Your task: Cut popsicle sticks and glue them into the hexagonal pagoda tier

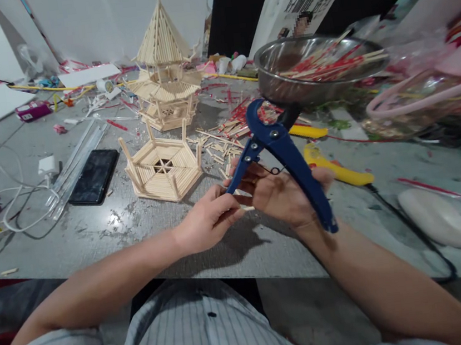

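Note:
A blue pipe cutter (292,167) with a hooked jaw lies across my right hand (278,197). This palm faces up with the fingers loosely curled, and one long handle runs down over the wrist. My left hand (213,219) is closed in a pinch beside it, the tip of the shorter handle close to its fingers. A pale wooden stick (247,208) shows at the left fingertips, partly hidden. Just beyond the left hand sits a hexagonal base of wooden sticks (165,166) with upright posts. Behind that stands a tiered stick pagoda (164,63) with a pointed roof.
Cut sticks (221,145) are scattered beyond my hands. A metal bowl (316,86) holds red-tipped sticks at the back right. A yellow glue gun (335,168) with a black cord lies to the right. On the left are a phone (94,177) and a white charger (47,165).

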Tool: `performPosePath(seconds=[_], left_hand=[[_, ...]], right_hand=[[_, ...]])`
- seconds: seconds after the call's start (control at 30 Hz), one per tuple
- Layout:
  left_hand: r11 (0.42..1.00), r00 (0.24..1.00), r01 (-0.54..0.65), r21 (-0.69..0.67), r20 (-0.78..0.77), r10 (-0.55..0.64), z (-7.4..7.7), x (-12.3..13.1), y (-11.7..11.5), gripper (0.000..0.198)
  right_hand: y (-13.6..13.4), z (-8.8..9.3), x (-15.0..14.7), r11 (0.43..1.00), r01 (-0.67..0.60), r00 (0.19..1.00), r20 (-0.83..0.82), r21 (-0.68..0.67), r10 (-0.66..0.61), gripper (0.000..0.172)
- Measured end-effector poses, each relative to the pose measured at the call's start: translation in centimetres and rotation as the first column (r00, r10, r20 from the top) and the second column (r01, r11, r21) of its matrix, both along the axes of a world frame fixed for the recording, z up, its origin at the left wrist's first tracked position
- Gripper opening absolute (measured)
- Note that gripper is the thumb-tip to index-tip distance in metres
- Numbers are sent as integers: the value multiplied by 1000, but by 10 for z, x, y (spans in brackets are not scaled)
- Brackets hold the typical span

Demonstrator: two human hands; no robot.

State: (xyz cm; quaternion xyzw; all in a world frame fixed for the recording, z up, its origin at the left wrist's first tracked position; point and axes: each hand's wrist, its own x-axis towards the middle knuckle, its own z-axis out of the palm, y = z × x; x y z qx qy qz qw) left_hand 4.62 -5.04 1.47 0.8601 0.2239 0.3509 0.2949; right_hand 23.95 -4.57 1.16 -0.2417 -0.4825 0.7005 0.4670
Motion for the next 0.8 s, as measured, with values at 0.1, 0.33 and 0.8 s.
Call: performPosePath(seconds=[0.1, 0.33, 0.8], left_hand=[[999, 998, 31, -8, -52, -31, -4, 0, 0, 24], [999, 1000, -5, 49, 2, 5, -9, -1, 5, 21], [976, 971, -199, -91, 116, 208, -8, -2, 14, 24]], right_hand=[[3, -2, 4, 1000, -6, 995, 97, 3, 6, 61], [1, 7, -1, 996, 69, 978, 194, 50, -77, 52], [-7, 3, 11, 703, 443, 579, 422, 556, -698, 24]])
